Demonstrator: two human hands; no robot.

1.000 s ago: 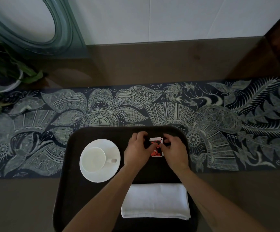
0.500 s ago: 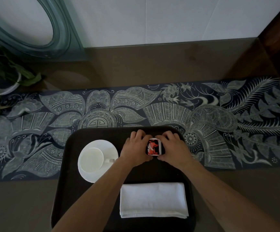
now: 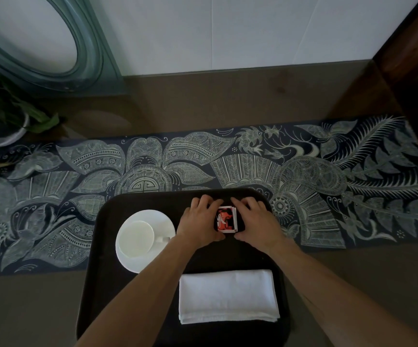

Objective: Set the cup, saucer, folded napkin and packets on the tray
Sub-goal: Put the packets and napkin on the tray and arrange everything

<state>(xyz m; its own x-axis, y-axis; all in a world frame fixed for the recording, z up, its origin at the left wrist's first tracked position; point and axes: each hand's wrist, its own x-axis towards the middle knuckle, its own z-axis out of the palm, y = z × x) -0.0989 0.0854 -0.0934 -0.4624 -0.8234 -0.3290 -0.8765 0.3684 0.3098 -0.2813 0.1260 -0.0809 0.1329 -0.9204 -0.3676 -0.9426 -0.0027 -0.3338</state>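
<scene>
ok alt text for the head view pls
Both hands, left hand and right hand, press the sides of the packets on a dark tray. A cup on its saucer sits left; a folded napkin lies nearer.

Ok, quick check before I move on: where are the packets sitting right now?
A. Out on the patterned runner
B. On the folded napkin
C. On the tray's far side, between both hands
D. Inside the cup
C. The packets lie on the dark tray, flanked by the left hand and right hand, apart from the napkin and the cup.
</scene>
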